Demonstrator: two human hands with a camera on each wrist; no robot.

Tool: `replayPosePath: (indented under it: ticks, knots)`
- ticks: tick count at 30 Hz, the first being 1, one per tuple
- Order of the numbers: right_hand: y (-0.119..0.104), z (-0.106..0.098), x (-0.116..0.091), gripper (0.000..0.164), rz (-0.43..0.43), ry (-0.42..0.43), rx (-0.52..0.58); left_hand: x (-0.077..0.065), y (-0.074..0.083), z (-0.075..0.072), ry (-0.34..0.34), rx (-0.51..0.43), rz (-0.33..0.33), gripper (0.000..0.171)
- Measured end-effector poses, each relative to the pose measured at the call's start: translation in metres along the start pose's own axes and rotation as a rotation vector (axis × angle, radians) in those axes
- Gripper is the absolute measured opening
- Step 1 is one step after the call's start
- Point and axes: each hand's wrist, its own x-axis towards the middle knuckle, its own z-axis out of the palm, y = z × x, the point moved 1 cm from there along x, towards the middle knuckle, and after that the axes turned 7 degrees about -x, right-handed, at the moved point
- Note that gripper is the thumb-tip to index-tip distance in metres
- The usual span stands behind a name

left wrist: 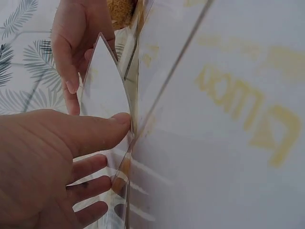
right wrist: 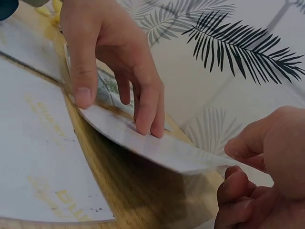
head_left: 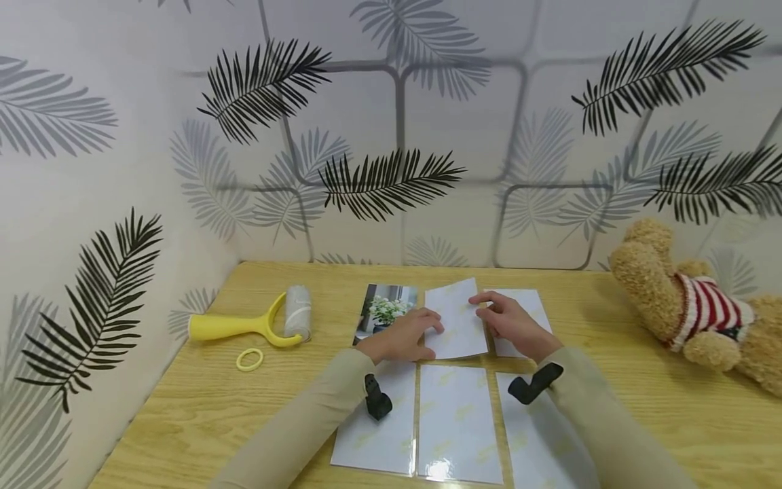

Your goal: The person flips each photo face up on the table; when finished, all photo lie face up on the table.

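Note:
A white-backed glossy sheet [head_left: 455, 329], printed with faint yellow lettering, lies in the middle of the far row, its right side raised and bowed off the table. My right hand [head_left: 516, 324] pinches the raised right edge between thumb and fingers; the right wrist view shows that grip [right wrist: 231, 171] close up. On the left edge rest the thumb and fingertips of my left hand [head_left: 400, 337], fingers spread. Left of the sheet, a photo of white flowers in a pot [head_left: 387, 309] lies face up, partly behind the left hand. Another white-backed sheet [head_left: 533, 303] lies to the right.
Three white-backed sheets, among them a middle one [head_left: 458, 421], form the near row below the forearms. At left are a yellow slingshot-shaped handle [head_left: 235, 327], a grey roll [head_left: 298, 309] and a yellow ring [head_left: 249, 360]. A teddy bear [head_left: 684, 299] lies at right by the wall.

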Motion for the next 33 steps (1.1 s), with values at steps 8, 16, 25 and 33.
replayPosePath:
  ticks: [8,16,25,33]
  knots:
    - [0.0,0.001,0.0,0.034,-0.021,0.028,-0.084,-0.001,0.001,-0.001,0.014,-0.011,0.024,0.037]
    - [0.007,-0.006,-0.004,0.037,-0.079,0.027,0.096,-0.009,-0.002,-0.013,0.213,-0.25,-0.067,0.04]
    - [0.013,-0.008,-0.009,0.042,-0.115,-0.018,0.231,0.002,0.006,-0.007,0.427,-0.937,-0.284,0.057]
    - [0.003,-0.001,-0.013,0.043,-0.058,0.072,0.023,0.005,0.01,-0.004,0.436,-1.098,-0.25,0.05]
